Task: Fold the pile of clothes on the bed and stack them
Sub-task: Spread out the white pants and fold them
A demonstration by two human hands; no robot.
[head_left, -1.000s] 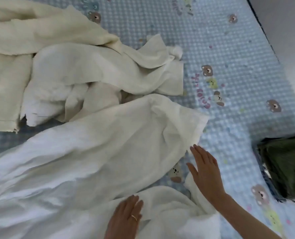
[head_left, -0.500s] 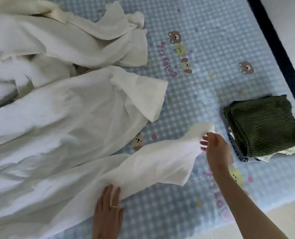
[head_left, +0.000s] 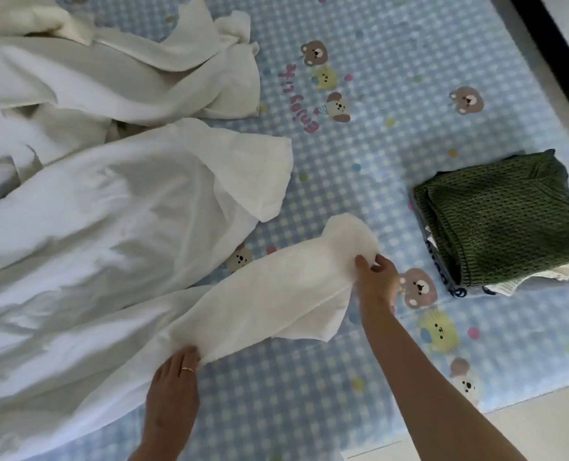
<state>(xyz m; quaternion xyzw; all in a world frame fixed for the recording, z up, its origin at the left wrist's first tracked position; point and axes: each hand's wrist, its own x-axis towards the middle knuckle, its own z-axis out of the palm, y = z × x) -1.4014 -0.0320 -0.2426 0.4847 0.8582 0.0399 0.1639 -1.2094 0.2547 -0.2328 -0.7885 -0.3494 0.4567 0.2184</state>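
white garment (head_left: 103,234) spread across bed (head_left: 392,134), left side. right hand (head_left: 377,277) pinches its sleeve (head_left: 276,294) end; left hand (head_left: 173,390) grips the sleeve base. folded stack (head_left: 506,214) near right edge, open sheet between.

Only 1 view: a head-worn wide-angle camera looks steeply down and forward across the bed (head_left: 359,181) from its near edge, close above it, both forearms reaching in from below. The bed's right edge slants through the upper right corner.
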